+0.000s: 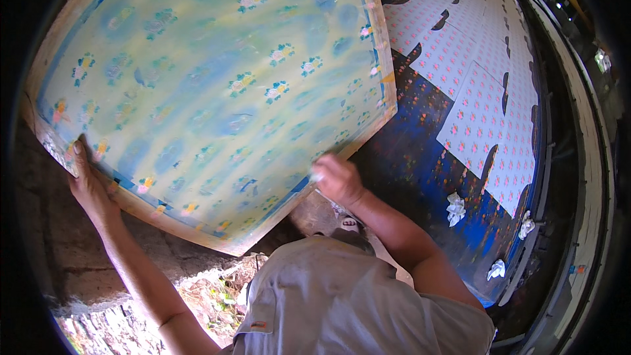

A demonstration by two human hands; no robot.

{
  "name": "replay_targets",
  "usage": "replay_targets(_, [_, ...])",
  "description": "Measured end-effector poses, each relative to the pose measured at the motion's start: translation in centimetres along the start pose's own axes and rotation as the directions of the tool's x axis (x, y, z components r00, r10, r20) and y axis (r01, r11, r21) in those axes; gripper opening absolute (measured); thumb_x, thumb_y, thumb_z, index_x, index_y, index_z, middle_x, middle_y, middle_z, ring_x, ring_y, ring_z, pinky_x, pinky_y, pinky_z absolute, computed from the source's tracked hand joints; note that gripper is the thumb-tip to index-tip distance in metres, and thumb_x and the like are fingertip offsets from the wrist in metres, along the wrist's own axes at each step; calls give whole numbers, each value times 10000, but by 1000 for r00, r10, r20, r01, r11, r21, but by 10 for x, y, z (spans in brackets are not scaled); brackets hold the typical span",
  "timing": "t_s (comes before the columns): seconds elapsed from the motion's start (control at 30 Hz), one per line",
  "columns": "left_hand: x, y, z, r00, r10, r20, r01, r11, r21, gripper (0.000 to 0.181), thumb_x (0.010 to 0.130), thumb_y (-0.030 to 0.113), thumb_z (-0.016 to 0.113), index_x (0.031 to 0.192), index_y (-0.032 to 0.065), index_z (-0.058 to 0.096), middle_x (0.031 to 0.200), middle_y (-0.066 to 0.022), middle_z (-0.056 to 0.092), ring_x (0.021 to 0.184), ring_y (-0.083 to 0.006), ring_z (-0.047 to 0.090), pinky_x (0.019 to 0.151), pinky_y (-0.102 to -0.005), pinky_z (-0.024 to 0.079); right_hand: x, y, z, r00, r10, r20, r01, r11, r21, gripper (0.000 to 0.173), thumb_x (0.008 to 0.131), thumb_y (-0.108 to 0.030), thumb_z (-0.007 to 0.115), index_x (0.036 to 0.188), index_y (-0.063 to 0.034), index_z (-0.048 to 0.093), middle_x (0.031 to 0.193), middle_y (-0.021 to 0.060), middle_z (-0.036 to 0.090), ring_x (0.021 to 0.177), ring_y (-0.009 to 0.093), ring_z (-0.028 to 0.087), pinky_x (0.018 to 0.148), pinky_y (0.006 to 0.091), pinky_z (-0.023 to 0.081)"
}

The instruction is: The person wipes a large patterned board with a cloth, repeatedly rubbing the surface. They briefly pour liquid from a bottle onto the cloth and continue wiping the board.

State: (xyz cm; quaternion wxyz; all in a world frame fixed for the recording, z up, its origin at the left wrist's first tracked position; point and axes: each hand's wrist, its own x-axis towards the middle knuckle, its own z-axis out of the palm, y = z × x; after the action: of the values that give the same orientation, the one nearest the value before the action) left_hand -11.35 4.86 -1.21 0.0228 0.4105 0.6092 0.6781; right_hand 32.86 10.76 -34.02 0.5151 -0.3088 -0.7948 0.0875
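A large wood-framed printing screen (212, 103) with flower motifs and blue-green stains is held up, tilted, before me. My left hand (93, 187) grips the lower left edge of its frame, thumb on the face side. My right hand (339, 180) is closed at the lower right edge, slightly blurred, with a small whitish wad, perhaps cloth or paper, showing at the fingers. To the right, a long table (404, 158) with a dark blue, paint-spotted surface bears pale fabric pieces (488, 113) printed with rows of pink flowers.
Crumpled white wads (456, 209) lie on the table's near part, another (526, 225) at its right edge and one (496, 269) near its end. A rail (544, 158) runs along the right side. Below left are a brick-like wall or floor and sunlit dry grass (217, 296).
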Motion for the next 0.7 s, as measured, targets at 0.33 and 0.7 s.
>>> replay_targets(0.33, [3, 0, 6, 999, 39, -3, -39, 999, -15, 851, 957, 506, 902, 1515, -63, 605, 1487, -178, 685, 1327, -273, 675, 1137, -433, 543, -8, -20, 23, 992, 82, -91, -82, 997, 4, 341, 808, 61, 738, 1131, -51, 744, 1134, 162, 696, 1000, 402, 737, 872, 450, 629])
replay_targets(0.7, [9, -4, 4, 998, 48, 26, -46, 996, -72, 807, 951, 475, 918, 1487, -56, 631, 1452, -165, 707, 1270, -254, 704, 1077, -408, 580, -9, 4, 18, 666, 607, -434, -550, 792, 265, 141, 914, 36, 798, 1023, -12, 722, 1049, 161, 698, 956, 343, 719, 856, 449, 585])
